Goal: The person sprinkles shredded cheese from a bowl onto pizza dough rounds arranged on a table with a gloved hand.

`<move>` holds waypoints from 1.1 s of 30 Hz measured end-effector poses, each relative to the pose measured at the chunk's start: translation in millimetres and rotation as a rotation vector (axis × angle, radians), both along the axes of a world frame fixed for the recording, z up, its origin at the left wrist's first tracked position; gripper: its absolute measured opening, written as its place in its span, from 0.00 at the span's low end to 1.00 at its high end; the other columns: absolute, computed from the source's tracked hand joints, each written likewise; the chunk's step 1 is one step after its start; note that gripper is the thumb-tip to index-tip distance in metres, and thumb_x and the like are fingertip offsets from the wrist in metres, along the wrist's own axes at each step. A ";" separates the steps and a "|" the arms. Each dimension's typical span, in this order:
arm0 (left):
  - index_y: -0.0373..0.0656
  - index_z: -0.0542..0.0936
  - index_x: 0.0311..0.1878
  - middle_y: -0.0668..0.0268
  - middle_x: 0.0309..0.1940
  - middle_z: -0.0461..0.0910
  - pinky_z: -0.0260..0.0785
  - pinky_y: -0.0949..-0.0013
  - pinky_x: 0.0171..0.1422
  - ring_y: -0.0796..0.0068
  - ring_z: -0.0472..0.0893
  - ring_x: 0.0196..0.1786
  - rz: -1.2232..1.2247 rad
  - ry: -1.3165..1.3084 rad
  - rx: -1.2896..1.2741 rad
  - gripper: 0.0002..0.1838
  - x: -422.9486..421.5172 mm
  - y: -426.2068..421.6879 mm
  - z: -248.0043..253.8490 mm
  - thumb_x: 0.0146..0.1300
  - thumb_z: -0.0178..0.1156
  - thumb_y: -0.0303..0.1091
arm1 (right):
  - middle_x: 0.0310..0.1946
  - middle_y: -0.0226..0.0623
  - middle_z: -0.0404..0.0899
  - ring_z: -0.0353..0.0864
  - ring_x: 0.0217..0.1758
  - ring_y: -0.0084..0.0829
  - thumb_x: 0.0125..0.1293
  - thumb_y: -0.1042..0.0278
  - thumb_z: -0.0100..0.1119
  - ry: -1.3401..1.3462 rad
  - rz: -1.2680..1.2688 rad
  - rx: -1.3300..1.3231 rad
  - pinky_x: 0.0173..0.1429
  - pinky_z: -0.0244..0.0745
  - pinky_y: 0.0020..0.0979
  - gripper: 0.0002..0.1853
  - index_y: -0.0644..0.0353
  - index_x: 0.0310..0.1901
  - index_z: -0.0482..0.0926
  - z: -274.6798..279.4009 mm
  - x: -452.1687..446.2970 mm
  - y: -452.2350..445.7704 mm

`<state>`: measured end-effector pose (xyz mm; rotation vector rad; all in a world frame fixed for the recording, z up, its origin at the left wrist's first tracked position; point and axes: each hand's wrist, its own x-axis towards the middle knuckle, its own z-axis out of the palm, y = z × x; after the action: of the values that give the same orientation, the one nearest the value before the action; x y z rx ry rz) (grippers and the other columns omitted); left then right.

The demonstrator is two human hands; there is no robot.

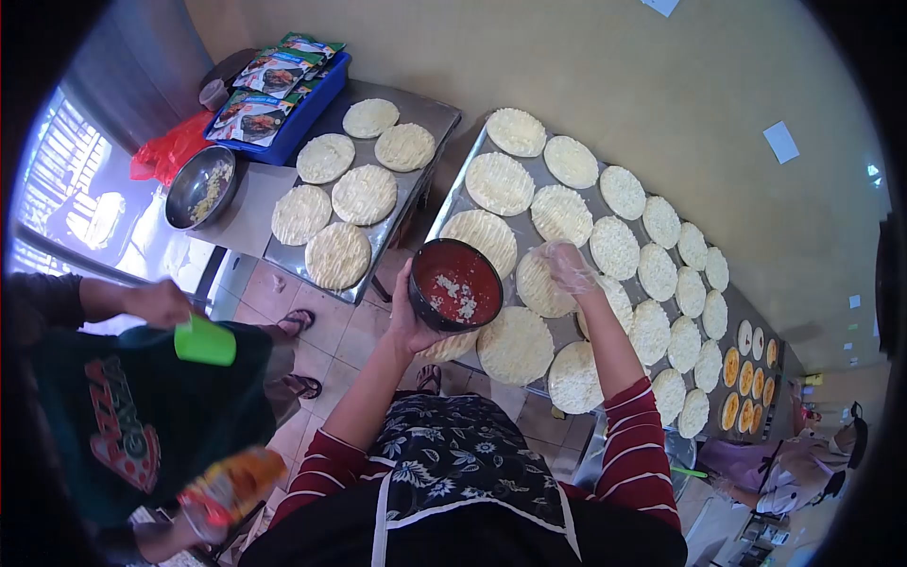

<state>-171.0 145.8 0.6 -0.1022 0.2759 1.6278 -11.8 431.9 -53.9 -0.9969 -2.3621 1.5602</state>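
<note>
The left hand [406, 319] supports a round black bowl with a red inside [484, 274], its grip curved around the bowl's side; loose white shreds [465, 302] lie in it. Just beyond, the right hand [569, 269], in a clear plastic glove, is over a pale, flat dough round [540, 297] on the grey metal tabletop [457, 203] — whether that grip is closed, or holds shreds, I cannot tell. The step in hand looks like sprinkling topping; the next move seems to call for an even scatter, with the bowl level and close. Far right, small orange-topped rounds [745, 381] lie in rows.
</note>
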 end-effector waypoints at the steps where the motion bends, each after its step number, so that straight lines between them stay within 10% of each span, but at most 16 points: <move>1: 0.51 0.61 0.66 0.56 0.63 0.64 0.63 0.39 0.60 0.51 0.66 0.64 0.003 0.000 0.017 0.41 -1.3 -0.3 -0.3 0.57 0.42 0.70 | 0.26 0.41 0.79 0.78 0.30 0.33 0.58 0.70 0.53 -0.002 -0.002 -0.001 0.36 0.71 0.31 0.09 0.65 0.35 0.81 -1.1 0.0 -4.4; 3: 0.51 0.61 0.66 0.56 0.63 0.64 0.63 0.39 0.60 0.51 0.66 0.63 0.006 -0.004 0.017 0.41 -3.1 -1.3 0.8 0.57 0.43 0.70 | 0.26 0.41 0.78 0.77 0.31 0.34 0.57 0.71 0.56 0.017 0.235 0.475 0.37 0.71 0.31 0.08 0.66 0.33 0.80 3.1 -1.6 -14.5; 9: 0.51 0.61 0.66 0.56 0.64 0.63 0.62 0.37 0.60 0.49 0.65 0.64 0.030 -0.018 0.045 0.41 -3.0 -3.8 1.7 0.56 0.44 0.70 | 0.27 0.42 0.79 0.78 0.32 0.32 0.56 0.71 0.60 -0.213 0.414 0.698 0.37 0.71 0.32 0.07 0.64 0.34 0.80 10.4 6.8 -22.3; 12: 0.53 0.60 0.67 0.55 0.65 0.60 0.60 0.36 0.61 0.47 0.63 0.65 0.043 -0.021 0.047 0.42 -1.1 -2.4 1.6 0.56 0.42 0.71 | 0.28 0.42 0.78 0.78 0.32 0.32 0.57 0.72 0.58 -0.176 0.208 0.164 0.38 0.71 0.32 0.08 0.64 0.37 0.80 6.6 21.0 -24.4; 16: 0.55 0.59 0.68 0.55 0.67 0.58 0.58 0.34 0.61 0.45 0.60 0.66 0.055 -0.019 0.021 0.42 2.2 -1.5 5.7 0.56 0.41 0.72 | 0.31 0.43 0.79 0.78 0.34 0.32 0.58 0.73 0.58 -0.254 0.129 0.079 0.40 0.72 0.31 0.09 0.63 0.41 0.80 14.9 28.5 -28.9; 18: 0.55 0.59 0.68 0.55 0.67 0.58 0.58 0.34 0.61 0.44 0.60 0.66 0.064 -0.026 0.039 0.42 4.7 0.7 4.7 0.56 0.41 0.72 | 0.24 0.40 0.76 0.76 0.27 0.33 0.57 0.65 0.59 -0.012 0.388 0.420 0.34 0.71 0.33 0.11 0.65 0.34 0.80 2.4 37.4 -24.8; 33: 0.52 0.60 0.67 0.54 0.64 0.62 0.59 0.35 0.61 0.47 0.64 0.64 0.079 -0.007 0.029 0.42 26.8 11.8 8.6 0.56 0.42 0.71 | 0.27 0.47 0.77 0.77 0.31 0.41 0.56 0.70 0.62 -0.205 0.497 0.698 0.37 0.70 0.36 0.08 0.64 0.36 0.80 28.0 77.2 -16.6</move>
<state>-144.2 157.7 9.3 -0.0981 0.2453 1.7094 65.4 415.2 -25.9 -0.4430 -3.1078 0.6002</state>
